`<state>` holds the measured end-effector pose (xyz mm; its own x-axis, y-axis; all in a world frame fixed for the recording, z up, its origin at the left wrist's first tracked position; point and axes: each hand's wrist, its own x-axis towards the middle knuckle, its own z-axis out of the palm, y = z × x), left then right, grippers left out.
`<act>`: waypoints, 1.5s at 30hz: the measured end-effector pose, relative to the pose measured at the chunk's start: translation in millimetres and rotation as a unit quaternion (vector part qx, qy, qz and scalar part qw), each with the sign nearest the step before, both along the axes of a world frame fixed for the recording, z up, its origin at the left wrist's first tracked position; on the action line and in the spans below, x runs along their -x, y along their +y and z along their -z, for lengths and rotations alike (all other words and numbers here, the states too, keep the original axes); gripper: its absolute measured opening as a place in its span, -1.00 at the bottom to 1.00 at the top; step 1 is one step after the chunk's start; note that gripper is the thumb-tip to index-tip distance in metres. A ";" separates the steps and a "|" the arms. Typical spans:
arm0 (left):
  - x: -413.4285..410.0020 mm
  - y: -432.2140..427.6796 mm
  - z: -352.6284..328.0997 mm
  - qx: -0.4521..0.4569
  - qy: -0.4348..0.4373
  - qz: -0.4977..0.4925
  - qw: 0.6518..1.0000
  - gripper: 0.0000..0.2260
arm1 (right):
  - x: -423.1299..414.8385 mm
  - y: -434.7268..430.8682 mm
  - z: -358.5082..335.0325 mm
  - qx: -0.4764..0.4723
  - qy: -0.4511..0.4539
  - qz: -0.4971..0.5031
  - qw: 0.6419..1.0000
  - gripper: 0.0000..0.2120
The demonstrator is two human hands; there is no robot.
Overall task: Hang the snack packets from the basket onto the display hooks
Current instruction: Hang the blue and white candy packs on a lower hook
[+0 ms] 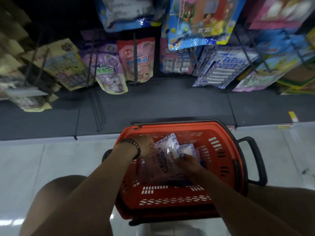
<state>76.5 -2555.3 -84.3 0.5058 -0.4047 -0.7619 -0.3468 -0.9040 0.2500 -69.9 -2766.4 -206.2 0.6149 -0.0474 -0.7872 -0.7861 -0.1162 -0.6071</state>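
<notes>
An orange basket (219,150) stands on the floor in front of me with blue-and-white snack packets (167,150) lying inside it. My left hand (145,145), with a bracelet on the wrist, grips the left edge of the top packet. My right hand (188,161) is inside the basket too, its fingers curled on the right side of the same packets. Matching blue-and-white packets (219,65) hang on a display hook (245,50) at the upper right of the rack.
Purple (109,68), pink (138,60) and other packets hang from hooks across the rack. A dark base shelf (153,106) runs below them, just beyond the basket. The basket's black handle (255,160) sticks out to the right. My bare knees frame the bottom of the view.
</notes>
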 end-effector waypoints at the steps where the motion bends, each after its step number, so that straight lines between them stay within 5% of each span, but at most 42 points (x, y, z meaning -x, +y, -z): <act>1: 3.2 1.2 0.2 0.015 -0.007 -0.018 1.000 -0.62 | -2.1 -9.5 -9.3 -0.016 -0.030 -0.024 0.999 -0.87; 5: 28.9 7.8 -5.8 0.106 -0.083 -0.107 0.985 -0.20 | -27.0 -41.3 -90.8 -0.038 -0.063 -0.082 0.994 -0.83; 8: 42.7 9.4 -20.8 0.220 -0.050 -0.179 0.958 -0.36 | -42.7 -58.8 -151.3 -0.080 -0.085 -0.106 0.988 -0.74; 13: 67.7 9.3 -63.3 0.399 -0.019 -0.284 0.872 -0.60 | -44.8 -66.5 -242.4 0.001 -0.173 -0.121 0.977 -0.73; 15: 82.9 8.9 -77.6 0.437 -0.018 -0.332 0.836 -0.62 | -34.2 -64.0 -261.6 0.006 -0.222 -0.056 0.973 -0.85; 18: 108.0 2.2 -98.1 0.479 -0.034 -0.372 0.794 -0.66 | -11.8 -62.3 -265.9 -0.023 -0.249 0.062 0.966 -0.69; 22: 127.9 -7.6 -129.5 0.508 -0.046 -0.408 0.757 -0.70 | 24.9 -52.5 -265.0 -0.078 -0.230 0.021 0.970 -0.68; 28: 125.5 -21.0 -163.3 0.465 -0.104 -0.438 0.762 -0.54 | 39.9 -43.6 -273.6 -0.029 -0.299 0.053 0.952 -0.76; 30: 127.7 -27.8 -166.6 0.354 -0.228 -0.442 0.792 -0.30 | 40.8 -36.0 -281.3 0.015 -0.344 0.063 0.937 -0.79; 32: 137.0 -40.0 -173.1 0.348 -0.304 -0.406 0.789 -0.27 | 40.5 -25.5 -289.7 0.055 -0.384 0.086 0.918 -0.79; 38: 157.4 -73.5 -190.7 0.519 -0.106 -0.421 0.736 -0.33 | 42.5 -2.2 -303.4 0.113 -0.459 0.018 0.881 -0.93; 42: 147.0 -68.8 -199.8 0.543 -0.147 -0.430 0.706 -0.81 | 48.3 -3.6 -311.5 0.088 -0.463 -0.081 0.878 -0.68; 45: 141.3 -61.7 -203.1 0.536 -0.155 -0.426 0.712 -0.79 | 39.4 -22.1 -305.5 0.166 -0.477 -0.053 0.862 -0.65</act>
<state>-64.8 -2617.0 118.8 0.9923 -0.1160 -0.0445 0.0248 -0.1659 0.9858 -109.3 -2788.6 99.3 0.9893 -0.0768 0.1238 0.0768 -0.4476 -0.8909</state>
